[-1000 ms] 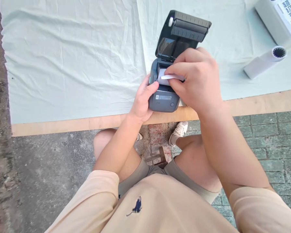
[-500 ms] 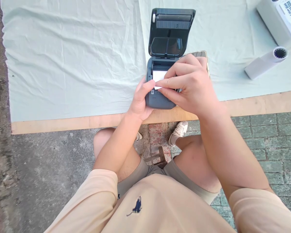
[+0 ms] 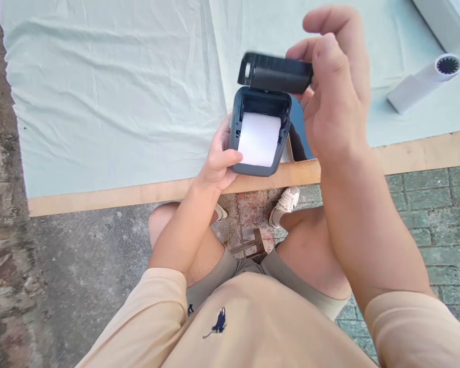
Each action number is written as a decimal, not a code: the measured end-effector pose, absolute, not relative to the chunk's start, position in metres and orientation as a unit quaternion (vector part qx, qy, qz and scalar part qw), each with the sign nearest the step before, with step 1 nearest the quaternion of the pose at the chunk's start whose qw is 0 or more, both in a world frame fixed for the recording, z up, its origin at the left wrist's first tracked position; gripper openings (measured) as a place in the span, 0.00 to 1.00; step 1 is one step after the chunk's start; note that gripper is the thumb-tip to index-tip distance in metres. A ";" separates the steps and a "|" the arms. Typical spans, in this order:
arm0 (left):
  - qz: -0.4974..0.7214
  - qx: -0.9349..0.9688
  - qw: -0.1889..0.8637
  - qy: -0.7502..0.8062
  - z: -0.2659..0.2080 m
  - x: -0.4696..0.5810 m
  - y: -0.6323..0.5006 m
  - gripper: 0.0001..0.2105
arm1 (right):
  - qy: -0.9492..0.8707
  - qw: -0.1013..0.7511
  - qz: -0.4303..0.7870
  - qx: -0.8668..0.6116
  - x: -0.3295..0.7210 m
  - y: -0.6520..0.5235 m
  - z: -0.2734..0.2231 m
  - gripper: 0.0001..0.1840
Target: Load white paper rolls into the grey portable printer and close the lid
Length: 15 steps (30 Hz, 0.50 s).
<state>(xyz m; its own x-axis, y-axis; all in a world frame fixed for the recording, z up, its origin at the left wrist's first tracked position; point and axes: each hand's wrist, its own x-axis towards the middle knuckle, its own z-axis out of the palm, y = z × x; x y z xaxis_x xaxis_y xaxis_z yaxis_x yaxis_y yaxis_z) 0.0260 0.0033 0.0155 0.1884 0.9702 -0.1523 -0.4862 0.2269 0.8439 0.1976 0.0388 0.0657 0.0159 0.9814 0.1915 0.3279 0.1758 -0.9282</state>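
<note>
While the left hand (image 3: 219,161) is closed around the left side of a small dark printer-like device (image 3: 268,105), its thumb resting on the front left corner, the right hand (image 3: 337,92) is loosely curled at the right end of the raised lid (image 3: 278,74), touching it; how firmly it grips cannot be told. White paper (image 3: 259,140) lies over the middle of the device, reaching down to its front rim. The device is at the near edge of a table spread with wrinkled pale cloth (image 3: 111,102), with a strip of bare wood (image 3: 157,191) along the front. Just right of the device lies a flat dark-screened gadget (image 3: 299,138), partly hidden by the right hand. Farther right are a white cylindrical object (image 3: 417,89) and a white box (image 3: 444,23) cut off by the picture's edge. Below, grey concrete (image 3: 88,266) lies to the left, greenish paving (image 3: 437,220) to the right.
</note>
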 end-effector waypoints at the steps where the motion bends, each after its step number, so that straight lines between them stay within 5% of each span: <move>1: 0.529 0.336 0.691 0.361 0.015 0.026 0.003 0.21 | -0.612 0.463 0.359 -0.531 0.198 0.039 0.065 0.18; 7: 0.528 0.329 0.691 0.367 0.020 0.027 0.002 0.21 | -0.638 0.416 0.429 -0.486 0.204 0.038 0.062 0.19; 11: 0.521 0.293 0.728 0.336 0.025 0.029 0.006 0.12 | -0.642 0.374 0.460 -0.486 0.203 0.037 0.058 0.26; 15: 0.541 0.227 0.737 0.336 0.022 0.030 0.014 0.16 | -0.660 0.378 0.435 -0.483 0.197 0.035 0.056 0.27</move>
